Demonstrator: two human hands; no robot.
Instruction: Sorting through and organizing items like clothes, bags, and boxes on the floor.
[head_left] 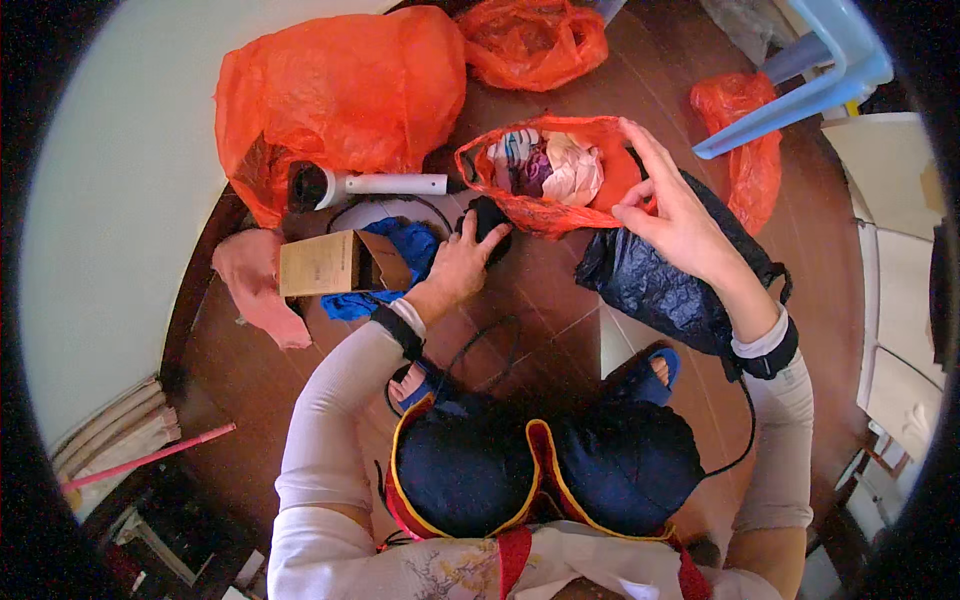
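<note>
In the middle of the floor stands a red plastic bag (560, 216), its mouth spread wide, with crumpled pale pink cloth (574, 170) and patterned cloth (518, 152) inside. My right hand (670, 205) is at the bag's right rim, index finger stretched along the edge and thumb on the near side, holding the mouth apart. Just left of the bag, my left hand (462, 262) has its fingers over a soft black bundle (487, 222), whose kind I cannot make out. A black plastic bag (645, 275) lies beneath my right wrist.
Left of my hand are a cardboard box (322, 266), blue cloth (412, 240), pink cloth (258, 285) and a white tube-handled object (395, 184). A large red bag (345, 90) and a smaller one (535, 45) lie behind. A light-blue stool (800, 95) stands far right.
</note>
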